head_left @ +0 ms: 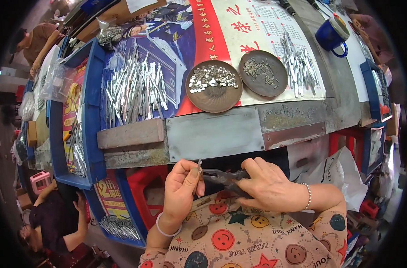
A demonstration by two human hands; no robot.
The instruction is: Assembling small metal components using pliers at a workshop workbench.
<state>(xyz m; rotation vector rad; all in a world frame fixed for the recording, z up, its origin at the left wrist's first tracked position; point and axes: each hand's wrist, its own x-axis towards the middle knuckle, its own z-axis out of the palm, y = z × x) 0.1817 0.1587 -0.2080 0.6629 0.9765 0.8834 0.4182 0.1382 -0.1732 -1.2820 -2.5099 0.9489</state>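
Observation:
My left hand [183, 184] is closed, thumb against forefinger, pinching a thin metal piece [200, 164] whose tip sticks up above the fingers. My right hand [267, 185] is wrapped round a pair of dark pliers [222, 177]. The plier jaws point left and reach the fingertips of my left hand; whether they grip the piece I cannot make out. Both hands are in front of the bench edge, just below a grey metal plate [216, 134]. Beyond it stand a brown dish of small shiny round pieces [212, 100] and a second dish of tiny pins [275, 91].
Thin silver metal strips [138, 87] lie heaped at the left, with another heap of strips [299, 67] at the right. A blue tray [97, 129] stands left, a blue mug [331, 38] far right. A wooden block [131, 133] edges the bench. Other people sit at the left.

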